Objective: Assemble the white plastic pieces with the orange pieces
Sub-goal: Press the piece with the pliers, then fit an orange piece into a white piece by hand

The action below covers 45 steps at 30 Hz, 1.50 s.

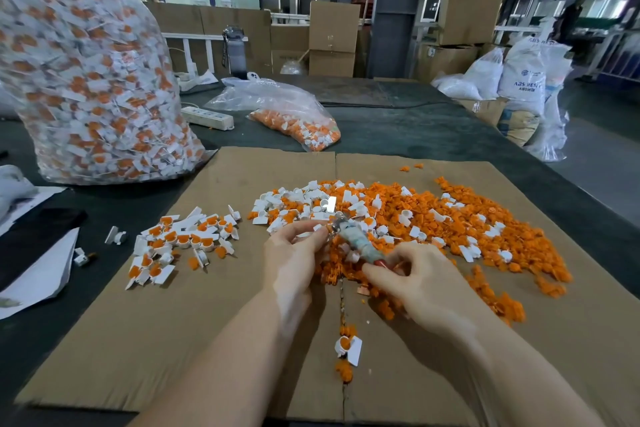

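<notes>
A big heap of loose orange pieces [460, 218] mixed with white plastic pieces [304, 201] covers the middle and right of the cardboard sheet [207, 322]. To its left lies a smaller pile of joined white-and-orange pieces [183, 239]. My left hand [294, 253] pinches a small white piece at its fingertips, over the heap's near edge. My right hand [412, 277] grips the handle end of a pale, tape-wrapped tool [356, 243] whose tip points at that white piece. One joined piece [348, 348] lies near my forearms.
A tall clear bag [86, 80] full of joined pieces stands at the back left. A smaller bag of orange pieces [294, 121] and a power strip [207, 116] lie behind the cardboard. Stray white pieces [116, 236] sit on the dark table [433, 128] at the left. Boxes and sacks stand further back.
</notes>
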Available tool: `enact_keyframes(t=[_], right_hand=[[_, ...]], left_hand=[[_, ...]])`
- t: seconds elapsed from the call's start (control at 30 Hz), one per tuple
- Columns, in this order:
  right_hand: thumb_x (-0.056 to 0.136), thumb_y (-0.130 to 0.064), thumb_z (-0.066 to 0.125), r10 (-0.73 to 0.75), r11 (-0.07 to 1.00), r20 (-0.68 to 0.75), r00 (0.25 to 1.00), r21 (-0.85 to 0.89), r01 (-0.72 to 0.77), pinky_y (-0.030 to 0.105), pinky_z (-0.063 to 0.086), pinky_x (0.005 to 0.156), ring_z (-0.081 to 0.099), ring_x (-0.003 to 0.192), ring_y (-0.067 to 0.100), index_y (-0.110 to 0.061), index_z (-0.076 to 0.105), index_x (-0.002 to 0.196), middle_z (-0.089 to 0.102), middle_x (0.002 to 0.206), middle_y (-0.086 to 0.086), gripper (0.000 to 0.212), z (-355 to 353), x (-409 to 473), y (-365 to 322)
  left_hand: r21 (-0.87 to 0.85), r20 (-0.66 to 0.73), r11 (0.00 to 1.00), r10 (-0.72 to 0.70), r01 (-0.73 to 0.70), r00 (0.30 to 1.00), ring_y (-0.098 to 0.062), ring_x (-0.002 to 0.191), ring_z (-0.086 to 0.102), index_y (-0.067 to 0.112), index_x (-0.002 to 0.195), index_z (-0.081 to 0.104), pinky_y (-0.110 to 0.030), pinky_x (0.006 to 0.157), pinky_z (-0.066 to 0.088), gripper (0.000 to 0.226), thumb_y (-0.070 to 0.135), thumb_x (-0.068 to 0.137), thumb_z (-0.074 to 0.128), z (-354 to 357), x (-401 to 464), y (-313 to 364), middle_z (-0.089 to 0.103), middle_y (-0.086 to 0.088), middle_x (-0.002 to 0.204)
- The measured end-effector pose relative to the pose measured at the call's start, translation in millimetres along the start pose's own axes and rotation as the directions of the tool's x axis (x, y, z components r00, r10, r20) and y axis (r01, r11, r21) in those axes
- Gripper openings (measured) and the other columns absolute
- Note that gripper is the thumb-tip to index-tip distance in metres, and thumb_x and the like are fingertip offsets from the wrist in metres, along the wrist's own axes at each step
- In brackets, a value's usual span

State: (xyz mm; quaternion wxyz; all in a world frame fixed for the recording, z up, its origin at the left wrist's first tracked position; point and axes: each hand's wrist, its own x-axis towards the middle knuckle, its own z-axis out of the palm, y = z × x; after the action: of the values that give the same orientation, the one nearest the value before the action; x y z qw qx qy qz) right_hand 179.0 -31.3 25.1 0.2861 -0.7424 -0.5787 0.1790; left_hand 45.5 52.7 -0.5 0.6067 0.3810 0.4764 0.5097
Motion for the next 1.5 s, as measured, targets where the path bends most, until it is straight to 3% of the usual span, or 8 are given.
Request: enact_keyframes(t=[0.13, 0.23, 0.4, 0.53, 0.67, 0.83, 1.23, 1.5], right_hand=[[0.081, -0.054, 0.058, 0.062, 0.984, -0.231, 0.971, -0.151, -0.099, 0.024, 0.038, 0.059, 0.052, 0.082, 0.012, -0.019, 0.059, 0.099, 0.056, 0.093, -0.003, 0.039, -5.5, 6.3, 21.6], [0.082, -0.056, 0.056, 0.051, 0.907, -0.349, 0.936, -0.376, -0.190, 0.027, 0.041, 0.072, 0.051, 0.094, 0.017, -0.016, 0.059, 0.105, 0.055, 0.098, 0.001, 0.046, -10.7, 11.3, 38.2], [0.080, -0.068, 0.048, 0.045, 0.806, -0.360, 0.932, -0.538, -0.247, 0.029, 0.043, 0.084, 0.051, 0.103, 0.018, -0.017, 0.058, 0.112, 0.056, 0.107, 0.001, 0.061, -9.9, 17.0, 54.1], [0.081, -0.069, 0.043, 0.020, 0.715, -0.377, 0.926, -0.642, -0.276, 0.040, 0.031, 0.102, 0.047, 0.117, 0.024, -0.020, 0.055, 0.123, 0.055, 0.123, 0.005, 0.066, -3.9, 13.9, 50.2], [0.084, -0.026, 0.066, -0.330, 0.874, -0.364, 0.871, -0.466, 0.137, 0.036, 0.042, 0.092, 0.059, 0.104, 0.026, -0.009, 0.064, 0.113, 0.064, 0.108, 0.010, 0.034, 11.5, 15.2, 28.9], [0.081, -0.005, 0.069, -0.532, 0.845, -0.289, 0.796, -0.238, 0.479, 0.025, 0.049, 0.083, 0.062, 0.091, 0.017, -0.010, 0.072, 0.099, 0.068, 0.093, 0.003, 0.019, 36.2, 9.8, 6.0], [0.079, -0.010, 0.071, -0.589, 0.807, -0.290, 0.754, -0.257, 0.531, 0.030, 0.049, 0.064, 0.056, 0.073, 0.016, -0.009, 0.069, 0.080, 0.063, 0.076, 0.001, 0.003, 44.6, 7.2, 9.8], [0.083, -0.011, 0.068, -0.486, 0.870, -0.440, 0.755, -0.158, 0.467, 0.025, 0.049, 0.080, 0.061, 0.085, 0.015, -0.006, 0.071, 0.091, 0.066, 0.086, 0.003, 0.010, 43.4, 6.0, 15.2]], left_hand=[[0.196, 0.107, 0.966, 0.150, -0.169, 0.983, -0.005, 0.081, 0.064, 0.024, 0.100, 0.070, -0.019, 0.074, 0.051, 0.016, 0.015, 0.089, 0.063, -9.3, -5.4, -8.5, 0.070, 0.000, 0.090], [0.373, 0.194, 0.879, 0.240, -0.298, 0.951, -0.003, 0.105, 0.055, 0.027, 0.109, 0.068, -0.018, 0.091, 0.041, 0.023, 0.017, 0.093, 0.056, -10.1, -8.0, -14.3, 0.062, 0.010, 0.111], [0.442, 0.181, 0.829, 0.290, -0.342, 0.940, -0.010, 0.078, 0.057, 0.016, 0.109, 0.064, -0.003, 0.061, 0.040, 0.018, 0.018, 0.091, 0.058, -9.3, -6.3, -18.9, 0.061, 0.001, 0.081], [0.471, 0.202, 0.800, 0.313, -0.372, 0.928, -0.008, 0.085, 0.060, 0.020, 0.103, 0.068, -0.006, 0.068, 0.043, 0.015, 0.019, 0.091, 0.059, -9.4, -5.6, -18.8, 0.067, 0.004, 0.092], [0.488, 0.219, 0.785, 0.313, -0.382, 0.924, -0.005, 0.094, 0.060, 0.020, 0.106, 0.070, -0.009, 0.077, 0.043, 0.018, 0.022, 0.091, 0.059, -9.9, -6.3, -18.2, 0.067, 0.010, 0.096], [0.537, 0.271, 0.722, 0.342, -0.436, 0.900, 0.005, 0.083, 0.057, 0.020, 0.099, 0.072, 0.002, 0.067, 0.037, 0.015, 0.020, 0.091, 0.059, -12.4, -5.5, -17.1, 0.065, 0.016, 0.085], [0.561, 0.333, 0.688, 0.322, -0.461, 0.886, -0.005, 0.090, 0.060, 0.019, 0.096, 0.072, -0.011, 0.075, 0.042, 0.014, 0.019, 0.091, 0.059, -13.6, -7.4, -21.7, 0.069, 0.007, 0.093], [0.530, 0.290, 0.719, 0.344, -0.449, 0.893, 0.005, 0.086, 0.057, 0.026, 0.093, 0.070, 0.003, 0.069, 0.036, 0.012, 0.021, 0.091, 0.059, -13.3, -10.3, -21.5, 0.065, 0.016, 0.088]])
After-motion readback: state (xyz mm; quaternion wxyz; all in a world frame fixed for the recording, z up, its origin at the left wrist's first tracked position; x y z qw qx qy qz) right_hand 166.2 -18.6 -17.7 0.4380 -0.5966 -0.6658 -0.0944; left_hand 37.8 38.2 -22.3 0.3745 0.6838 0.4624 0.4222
